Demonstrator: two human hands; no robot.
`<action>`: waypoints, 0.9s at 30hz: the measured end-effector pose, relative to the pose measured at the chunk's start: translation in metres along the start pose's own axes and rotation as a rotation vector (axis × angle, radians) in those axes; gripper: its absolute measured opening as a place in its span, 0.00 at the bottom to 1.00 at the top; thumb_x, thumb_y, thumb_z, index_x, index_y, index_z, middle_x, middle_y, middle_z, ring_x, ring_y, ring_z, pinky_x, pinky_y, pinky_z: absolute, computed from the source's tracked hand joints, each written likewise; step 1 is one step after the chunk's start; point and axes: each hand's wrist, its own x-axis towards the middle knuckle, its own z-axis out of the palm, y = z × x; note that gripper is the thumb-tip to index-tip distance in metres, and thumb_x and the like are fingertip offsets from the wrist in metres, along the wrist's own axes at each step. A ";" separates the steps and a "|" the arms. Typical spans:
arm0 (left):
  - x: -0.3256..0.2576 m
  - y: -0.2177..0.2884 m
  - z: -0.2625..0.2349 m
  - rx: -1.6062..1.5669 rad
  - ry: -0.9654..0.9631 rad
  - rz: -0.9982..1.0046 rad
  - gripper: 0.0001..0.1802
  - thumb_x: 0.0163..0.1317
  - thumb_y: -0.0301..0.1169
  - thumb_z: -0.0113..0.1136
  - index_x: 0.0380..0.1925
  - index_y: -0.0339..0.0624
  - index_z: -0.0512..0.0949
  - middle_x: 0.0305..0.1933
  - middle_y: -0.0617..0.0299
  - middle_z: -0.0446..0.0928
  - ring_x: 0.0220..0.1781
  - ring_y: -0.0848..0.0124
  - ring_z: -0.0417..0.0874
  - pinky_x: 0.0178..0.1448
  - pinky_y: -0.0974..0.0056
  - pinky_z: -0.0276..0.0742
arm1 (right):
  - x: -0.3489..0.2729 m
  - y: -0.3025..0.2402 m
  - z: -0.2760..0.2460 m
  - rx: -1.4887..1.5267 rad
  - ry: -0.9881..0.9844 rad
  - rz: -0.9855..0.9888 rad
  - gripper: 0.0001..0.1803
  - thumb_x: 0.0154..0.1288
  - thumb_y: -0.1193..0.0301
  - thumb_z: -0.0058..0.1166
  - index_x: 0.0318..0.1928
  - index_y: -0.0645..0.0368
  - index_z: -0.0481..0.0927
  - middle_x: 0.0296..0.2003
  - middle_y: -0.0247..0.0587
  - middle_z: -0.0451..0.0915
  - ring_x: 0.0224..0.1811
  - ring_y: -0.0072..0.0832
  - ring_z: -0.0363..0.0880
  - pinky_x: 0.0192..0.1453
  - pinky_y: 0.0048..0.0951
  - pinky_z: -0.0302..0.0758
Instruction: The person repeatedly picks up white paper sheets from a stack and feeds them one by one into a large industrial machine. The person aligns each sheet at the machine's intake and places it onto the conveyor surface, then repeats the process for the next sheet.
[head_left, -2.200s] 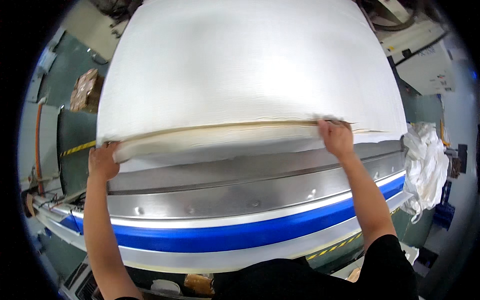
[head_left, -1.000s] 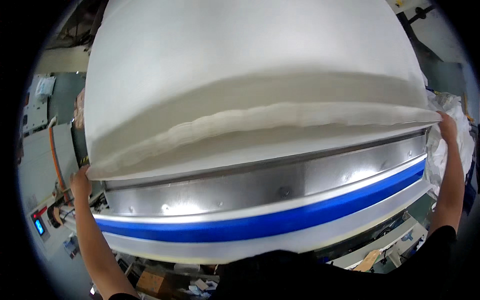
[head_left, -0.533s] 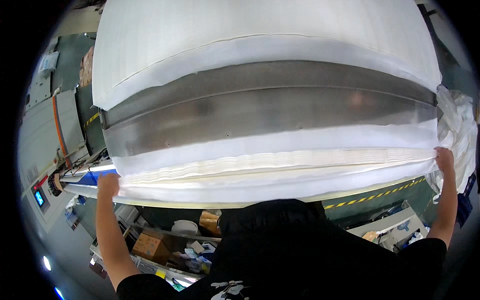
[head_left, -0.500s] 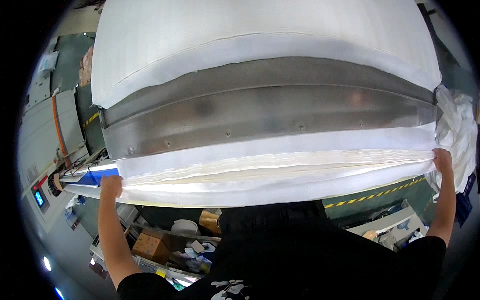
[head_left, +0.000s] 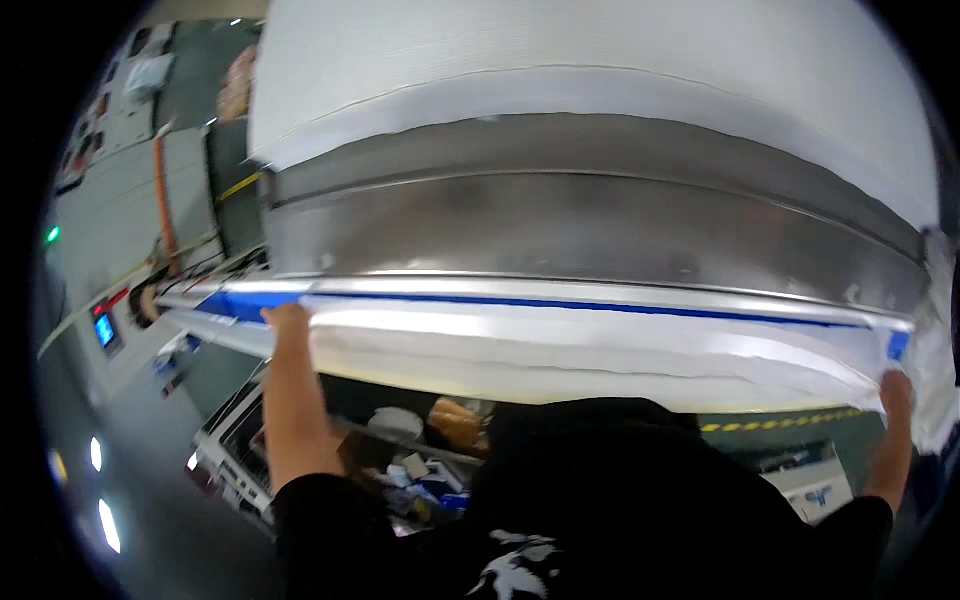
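Note:
My left hand (head_left: 287, 320) is closed on the left end of a long white cloth (head_left: 560, 345). Far to the right, my right hand (head_left: 897, 388) grips the cloth's other end, beside a small blue patch (head_left: 898, 345). Between my hands the cloth stretches in front of my body, with a loose fold running along it. Just beyond the cloth, a blue strip (head_left: 520, 302) and a pale metal rail (head_left: 600, 285) run from side to side. My fingertips are partly hidden and slightly blurred.
A wide grey metal plate (head_left: 560, 225) lies beyond the rail, and a large white sheet (head_left: 600, 45) covers the surface behind it. A machine with a lit screen (head_left: 104, 328) stands at left. Below are cluttered bins (head_left: 420, 485); crumpled white material (head_left: 938, 380) hangs at right.
The cloth's far edge has come toward me off the metal plate, uncovering the rail and blue strip. My left hand sits higher and further right in view; my right hand is lower. The view has shifted.

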 end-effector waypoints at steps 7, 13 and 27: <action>0.008 -0.034 0.010 -0.528 0.372 -0.344 0.16 0.55 0.32 0.58 0.44 0.44 0.79 0.45 0.51 0.80 0.49 0.54 0.81 0.50 0.55 0.76 | 0.022 -0.001 0.014 0.377 -0.047 -0.007 0.07 0.45 0.76 0.50 0.28 0.61 0.75 0.33 0.53 0.76 0.41 0.54 0.72 0.44 0.48 0.70; -0.002 0.005 -0.014 -0.660 0.580 -0.061 0.18 0.56 0.32 0.55 0.49 0.46 0.76 0.48 0.52 0.79 0.49 0.53 0.79 0.50 0.54 0.75 | 0.019 -0.057 -0.067 0.445 -0.300 -0.095 0.27 0.35 0.70 0.62 0.44 0.58 0.80 0.41 0.52 0.81 0.43 0.47 0.79 0.47 0.40 0.75; 0.036 0.034 -0.019 -0.840 0.853 -0.067 0.20 0.58 0.34 0.50 0.51 0.43 0.74 0.52 0.52 0.75 0.52 0.53 0.76 0.55 0.52 0.71 | 0.014 -0.184 -0.173 0.413 -0.039 0.006 0.10 0.47 0.71 0.50 0.32 0.58 0.77 0.34 0.51 0.80 0.40 0.50 0.78 0.42 0.47 0.75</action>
